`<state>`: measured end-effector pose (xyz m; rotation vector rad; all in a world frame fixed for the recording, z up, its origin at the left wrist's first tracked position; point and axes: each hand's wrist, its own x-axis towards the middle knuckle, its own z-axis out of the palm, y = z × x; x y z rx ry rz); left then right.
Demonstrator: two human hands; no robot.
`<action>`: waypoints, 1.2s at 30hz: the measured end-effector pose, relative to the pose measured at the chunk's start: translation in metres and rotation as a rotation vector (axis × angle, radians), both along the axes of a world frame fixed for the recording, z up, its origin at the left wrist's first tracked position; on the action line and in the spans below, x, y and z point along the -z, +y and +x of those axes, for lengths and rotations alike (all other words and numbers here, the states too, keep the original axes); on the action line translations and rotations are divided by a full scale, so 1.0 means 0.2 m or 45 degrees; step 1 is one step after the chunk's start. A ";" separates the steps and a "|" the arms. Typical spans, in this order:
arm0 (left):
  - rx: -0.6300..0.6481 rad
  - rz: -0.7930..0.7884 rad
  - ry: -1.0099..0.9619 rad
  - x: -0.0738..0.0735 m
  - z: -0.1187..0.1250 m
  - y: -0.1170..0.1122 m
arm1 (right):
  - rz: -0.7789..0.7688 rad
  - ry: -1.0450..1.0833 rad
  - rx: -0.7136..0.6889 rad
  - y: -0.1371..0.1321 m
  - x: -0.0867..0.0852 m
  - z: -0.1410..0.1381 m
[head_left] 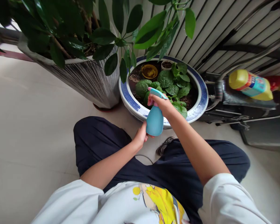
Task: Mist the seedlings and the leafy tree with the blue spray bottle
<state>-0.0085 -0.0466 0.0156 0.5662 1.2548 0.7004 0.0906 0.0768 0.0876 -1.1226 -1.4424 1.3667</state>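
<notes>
A small blue spray bottle with a pink and blue trigger head is held upright in front of me. My right hand is wrapped round its neck and trigger. My left hand cups the bottle's lower left side from below. The nozzle points toward a round blue-and-white ceramic pot on the floor, filled with soil and low, broad-leaved green plants. A yellow dish and a tiny white pot sit on the soil at the back.
A tall grey ribbed planter with a large leafy plant stands left of the pot. A yellow bottle lies on a dark rack at right, before a striped wall. My knees in dark trousers are bent over pale floor tiles.
</notes>
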 end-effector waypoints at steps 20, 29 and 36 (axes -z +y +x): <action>0.661 0.544 0.542 -0.32 0.30 0.03 | 0.005 0.494 0.739 -0.27 -0.12 0.65; 0.680 0.543 -0.057 -0.16 0.29 -0.10 | -0.017 0.247 0.396 -0.60 -0.19 0.76; 0.621 0.557 -0.454 -0.22 0.16 -0.18 | -0.197 0.361 0.065 -0.90 0.04 0.63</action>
